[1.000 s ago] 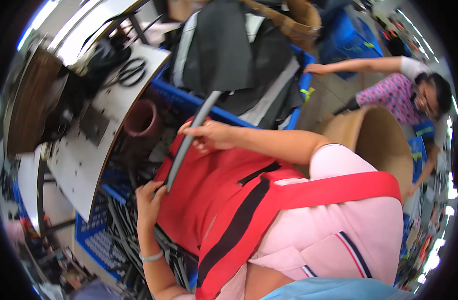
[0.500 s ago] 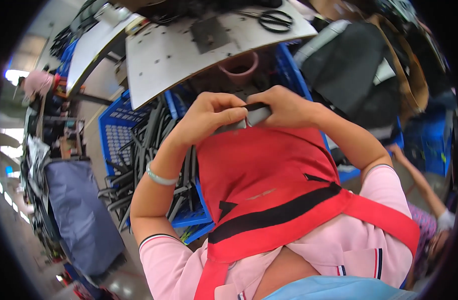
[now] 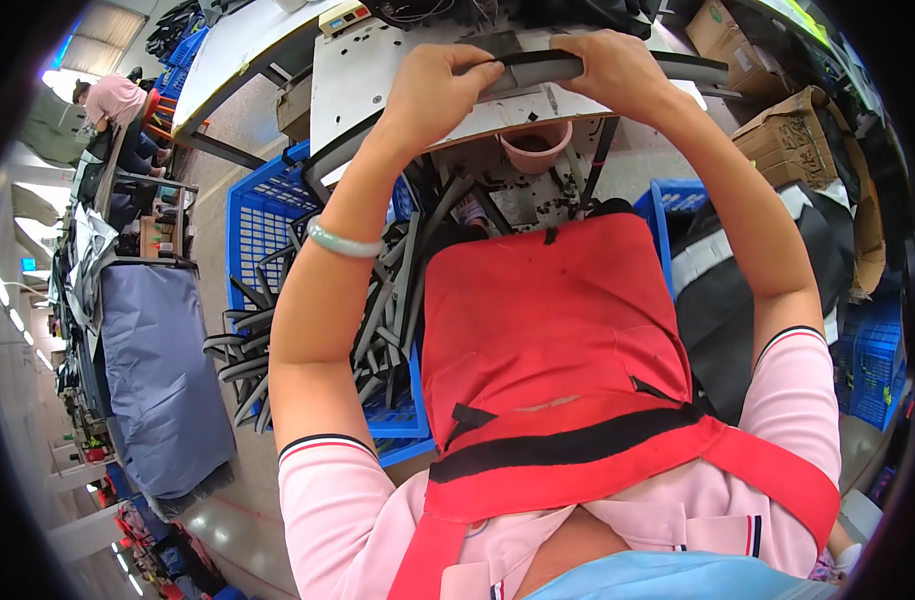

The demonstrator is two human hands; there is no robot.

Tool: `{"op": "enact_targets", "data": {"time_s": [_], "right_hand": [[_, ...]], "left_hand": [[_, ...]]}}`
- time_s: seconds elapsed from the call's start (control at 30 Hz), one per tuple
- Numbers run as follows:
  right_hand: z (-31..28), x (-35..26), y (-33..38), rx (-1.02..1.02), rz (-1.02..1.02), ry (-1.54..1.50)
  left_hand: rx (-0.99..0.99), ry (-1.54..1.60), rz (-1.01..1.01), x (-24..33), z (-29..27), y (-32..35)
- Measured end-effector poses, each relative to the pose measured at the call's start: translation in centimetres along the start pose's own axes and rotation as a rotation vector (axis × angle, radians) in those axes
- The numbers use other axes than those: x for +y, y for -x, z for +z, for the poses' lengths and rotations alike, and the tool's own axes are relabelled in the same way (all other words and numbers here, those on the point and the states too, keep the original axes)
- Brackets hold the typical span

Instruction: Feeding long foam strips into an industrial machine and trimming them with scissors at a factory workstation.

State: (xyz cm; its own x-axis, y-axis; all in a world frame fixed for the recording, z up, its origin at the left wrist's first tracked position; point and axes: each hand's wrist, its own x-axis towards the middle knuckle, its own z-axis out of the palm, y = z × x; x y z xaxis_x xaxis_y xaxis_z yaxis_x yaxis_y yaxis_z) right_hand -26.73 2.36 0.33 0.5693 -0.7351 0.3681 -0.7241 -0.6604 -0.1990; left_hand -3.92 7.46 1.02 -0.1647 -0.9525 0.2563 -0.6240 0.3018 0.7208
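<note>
Both my hands hold one long dark grey strip (image 3: 537, 68) flat over the grey work table (image 3: 357, 70). My left hand (image 3: 442, 85) grips its left end, a pale green bangle (image 3: 342, 240) on that wrist. My right hand (image 3: 617, 70) grips the strip near its middle, and the strip runs on to the right past it. Below me hangs my red apron (image 3: 547, 320) over a pink shirt.
A blue crate (image 3: 267, 215) full of several grey strips stands at my left knee. A pink cup (image 3: 535, 150) hangs under the table. Cardboard boxes (image 3: 807, 130) and black-and-white fabric pieces (image 3: 757, 280) lie on the right. A person in pink (image 3: 112, 100) sits far left.
My view has swung left and down. Both hands have lifted the grey strip away from my chest and stretched it out over the table.
</note>
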Motion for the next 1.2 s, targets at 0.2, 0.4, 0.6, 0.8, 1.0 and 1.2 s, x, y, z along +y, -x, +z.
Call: {"op": "enact_targets", "data": {"time_s": [0.2, 0.4, 0.6, 0.8, 1.0, 1.2], "right_hand": [[1.1, 1.8, -2.3, -0.014, 0.061, 0.009], [1.1, 2.1, -3.9, -0.094, 0.097, 0.067], [0.4, 2.4, -4.9, -0.084, -0.009, 0.045], [0.9, 3.0, -6.4, -0.058, -0.027, 0.096], [-0.1, 2.6, -5.0, -0.001, 0.106, -0.01], [6.3, -10.3, 5.6, 0.148, -0.672, -0.062]], "left_hand": [[-0.011, 0.065, -0.088, -1.8, 0.7, -3.0], [0.0, 0.086, -0.122, -2.7, 0.6, -4.6], [-0.001, 0.14, -0.144, -3.1, 0.6, -5.1], [0.006, 0.094, -0.104, -3.8, 0.2, -6.3], [0.238, -0.034, 0.023, -5.3, -2.1, -5.9], [-0.293, -0.084, -0.021, 2.4, 1.2, -1.3]]}}
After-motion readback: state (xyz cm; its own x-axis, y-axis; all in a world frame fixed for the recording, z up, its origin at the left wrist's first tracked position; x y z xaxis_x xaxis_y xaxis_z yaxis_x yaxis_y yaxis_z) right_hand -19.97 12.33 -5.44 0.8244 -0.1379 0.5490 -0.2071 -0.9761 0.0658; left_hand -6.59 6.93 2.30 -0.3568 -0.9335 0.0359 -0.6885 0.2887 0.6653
